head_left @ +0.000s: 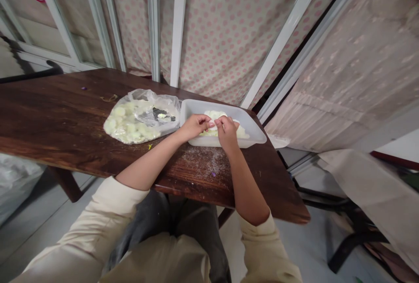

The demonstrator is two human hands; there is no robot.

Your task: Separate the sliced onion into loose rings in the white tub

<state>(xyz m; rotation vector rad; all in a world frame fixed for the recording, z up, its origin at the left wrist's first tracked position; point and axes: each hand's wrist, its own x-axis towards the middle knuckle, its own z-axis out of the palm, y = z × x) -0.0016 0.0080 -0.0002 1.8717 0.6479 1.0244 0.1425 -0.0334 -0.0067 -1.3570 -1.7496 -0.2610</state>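
Left hand (194, 126), right hand (228, 129) held over white tub (254, 126), fingers (205, 118) pinched, grip contents unclear, bag (129, 119) set beside on counter (62, 117)

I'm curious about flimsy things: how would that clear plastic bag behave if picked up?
The clear plastic bag would probably sag, since its film looks thin and crumpled. It may hang lopsided: the pale round pieces inside bunch mostly toward the left.
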